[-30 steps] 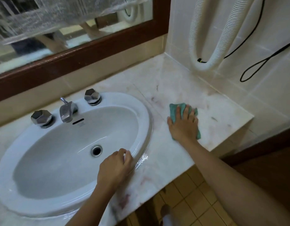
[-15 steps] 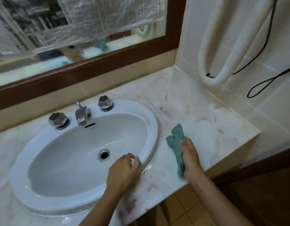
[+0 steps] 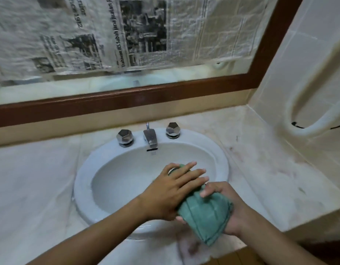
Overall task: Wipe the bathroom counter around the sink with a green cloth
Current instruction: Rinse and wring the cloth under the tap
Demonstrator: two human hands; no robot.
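The green cloth [image 3: 205, 215] is lifted off the counter, bunched between both hands above the front right of the white sink [image 3: 220, 159]. My right hand [image 3: 228, 209] holds it from underneath with fingers curled over its top edge. My left hand [image 3: 174, 190] lies across the cloth's far end, fingers spread fairly straight over it, thumb underneath. The pale marble counter [image 3: 261, 169] runs around the sink, with faint reddish stains on its right part.
A chrome tap [image 3: 150, 137] stands between two faceted chrome knobs [image 3: 124, 137] [image 3: 173, 130] at the back of the sink. Behind is a wood-framed mirror [image 3: 127, 96] covered with newspaper. On the right tiled wall hangs a white ribbed hose [image 3: 307, 129].
My right hand lifted the cloth off the right counter and brought it over the sink. My left hand left the sink rim and now holds the cloth too. The view swung left.
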